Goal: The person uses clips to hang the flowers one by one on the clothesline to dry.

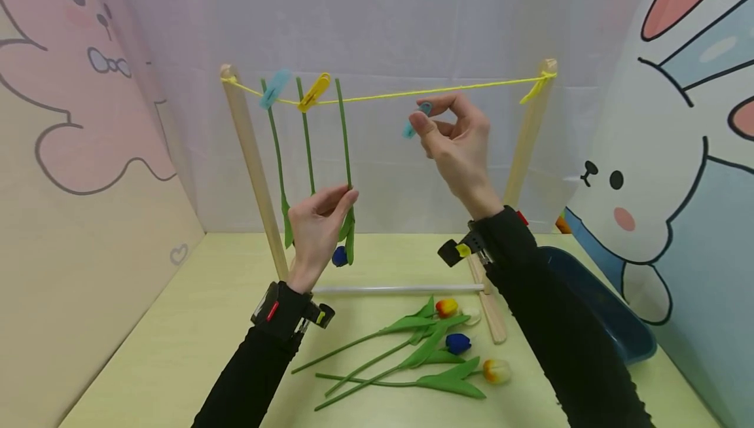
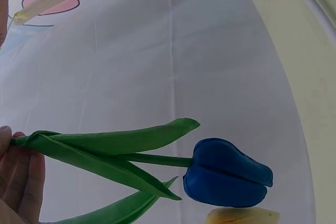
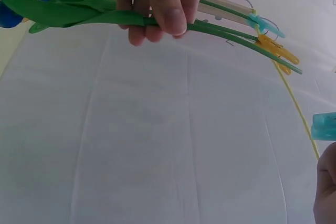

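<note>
My left hand (image 1: 318, 222) pinches the green stem of a blue artificial tulip (image 2: 228, 172), which hangs flower down with its stem end up by the yellow string (image 1: 400, 95). In the head view my right hand (image 1: 459, 143) holds a light blue clothespin (image 1: 417, 120) between thumb and fingers, just below the string and right of that stem. To the left, a blue clothespin (image 1: 275, 89) and a yellow clothespin (image 1: 314, 92) each fasten a stem to the string. Leaves and my left hand partly hide those hanging tulips.
Two wooden posts, left (image 1: 250, 153) and right (image 1: 532, 130), carry the string. Several tulips, among them a blue one (image 1: 457, 343), lie on the table (image 1: 177, 362). A dark blue basin (image 1: 595, 303) stands at the right, partly behind my right sleeve.
</note>
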The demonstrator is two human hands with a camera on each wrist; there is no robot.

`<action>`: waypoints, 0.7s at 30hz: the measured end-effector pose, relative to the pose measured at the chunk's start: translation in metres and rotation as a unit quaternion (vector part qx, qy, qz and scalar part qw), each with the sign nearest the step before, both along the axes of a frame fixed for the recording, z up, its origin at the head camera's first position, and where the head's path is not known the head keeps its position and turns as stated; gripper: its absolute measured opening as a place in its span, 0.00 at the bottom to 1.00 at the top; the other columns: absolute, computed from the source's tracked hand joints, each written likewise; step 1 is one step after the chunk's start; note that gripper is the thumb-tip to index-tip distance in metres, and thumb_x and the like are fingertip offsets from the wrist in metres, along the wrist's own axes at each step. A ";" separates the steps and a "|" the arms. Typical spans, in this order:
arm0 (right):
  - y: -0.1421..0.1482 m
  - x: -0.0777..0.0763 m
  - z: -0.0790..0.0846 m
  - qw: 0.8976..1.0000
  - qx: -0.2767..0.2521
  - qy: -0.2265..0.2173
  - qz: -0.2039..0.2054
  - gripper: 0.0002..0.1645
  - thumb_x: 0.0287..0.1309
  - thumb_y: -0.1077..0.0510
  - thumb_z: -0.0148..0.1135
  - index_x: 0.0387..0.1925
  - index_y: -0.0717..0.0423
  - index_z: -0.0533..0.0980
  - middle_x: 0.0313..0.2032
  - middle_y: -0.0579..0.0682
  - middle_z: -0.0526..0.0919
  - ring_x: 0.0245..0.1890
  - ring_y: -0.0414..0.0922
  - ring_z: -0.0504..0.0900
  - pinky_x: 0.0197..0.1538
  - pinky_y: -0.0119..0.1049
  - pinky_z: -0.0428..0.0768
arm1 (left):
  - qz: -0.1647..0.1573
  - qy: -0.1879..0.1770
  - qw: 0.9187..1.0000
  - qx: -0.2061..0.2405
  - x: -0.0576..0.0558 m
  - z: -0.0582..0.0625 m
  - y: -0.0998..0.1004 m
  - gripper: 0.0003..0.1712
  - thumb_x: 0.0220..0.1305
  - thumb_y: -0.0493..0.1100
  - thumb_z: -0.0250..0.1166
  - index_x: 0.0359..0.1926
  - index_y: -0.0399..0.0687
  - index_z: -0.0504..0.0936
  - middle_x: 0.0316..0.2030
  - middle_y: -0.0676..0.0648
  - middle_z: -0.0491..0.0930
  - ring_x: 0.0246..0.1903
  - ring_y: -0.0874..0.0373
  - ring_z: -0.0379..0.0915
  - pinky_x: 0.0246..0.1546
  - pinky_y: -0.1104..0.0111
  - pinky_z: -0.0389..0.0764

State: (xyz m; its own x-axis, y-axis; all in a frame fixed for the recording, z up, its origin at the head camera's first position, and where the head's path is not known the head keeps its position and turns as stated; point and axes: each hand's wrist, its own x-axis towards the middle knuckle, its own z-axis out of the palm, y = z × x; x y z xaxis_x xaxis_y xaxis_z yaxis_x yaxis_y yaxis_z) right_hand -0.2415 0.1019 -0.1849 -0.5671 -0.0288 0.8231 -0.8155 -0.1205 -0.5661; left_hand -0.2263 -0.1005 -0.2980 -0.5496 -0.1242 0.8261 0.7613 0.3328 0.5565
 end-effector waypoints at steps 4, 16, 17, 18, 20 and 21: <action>-0.011 -0.003 0.014 1.000 -0.011 -0.009 0.001 0.05 0.63 0.70 0.63 0.40 0.61 0.79 0.28 0.40 0.77 0.12 0.39 0.64 0.21 0.29 0.58 | 0.004 -0.006 1.000 0.002 -0.003 0.001 0.001 0.11 0.61 0.35 0.71 0.42 0.31 0.88 0.35 0.33 0.89 0.33 0.43 0.87 0.40 0.78 0.83; -0.049 -0.014 0.041 0.999 -0.030 -0.042 -0.016 0.03 0.65 0.65 0.65 0.35 0.56 0.80 0.26 0.43 0.73 0.10 0.40 0.59 0.21 0.32 0.61 | -0.011 -0.012 1.000 0.013 -0.006 0.005 0.004 0.12 0.63 0.36 0.70 0.43 0.31 0.87 0.36 0.33 0.88 0.34 0.43 0.87 0.42 0.75 0.84; -0.051 -0.015 0.042 0.998 -0.030 -0.046 -0.022 0.02 0.65 0.65 0.65 0.35 0.57 0.80 0.26 0.44 0.73 0.10 0.40 0.60 0.21 0.32 0.62 | -0.011 -0.014 1.000 0.012 -0.006 0.005 0.005 0.12 0.63 0.36 0.70 0.43 0.31 0.87 0.36 0.33 0.89 0.35 0.43 0.87 0.42 0.74 0.85; -0.054 -0.015 0.043 0.998 -0.030 -0.048 -0.030 0.01 0.64 0.64 0.65 0.36 0.58 0.80 0.26 0.43 0.73 0.11 0.39 0.62 0.21 0.32 0.64 | -0.010 -0.016 1.000 0.012 -0.007 0.005 0.005 0.12 0.63 0.37 0.70 0.44 0.31 0.87 0.36 0.33 0.89 0.35 0.43 0.87 0.43 0.73 0.85; -0.059 -0.017 0.045 0.997 -0.032 -0.052 -0.045 0.04 0.64 0.63 0.66 0.36 0.61 0.80 0.26 0.43 0.73 0.12 0.39 0.64 0.22 0.31 0.67 | -0.008 -0.019 1.000 0.013 -0.007 0.006 0.006 0.12 0.64 0.37 0.70 0.44 0.32 0.88 0.36 0.34 0.89 0.34 0.43 0.87 0.42 0.73 0.85; -0.061 -0.018 0.045 0.997 -0.033 -0.052 -0.055 0.04 0.64 0.63 0.67 0.36 0.61 0.80 0.26 0.42 0.73 0.15 0.39 0.67 0.23 0.31 0.68 | -0.007 -0.020 1.000 0.013 -0.008 0.007 0.006 0.12 0.64 0.38 0.70 0.44 0.32 0.88 0.36 0.34 0.89 0.34 0.44 0.87 0.42 0.73 0.85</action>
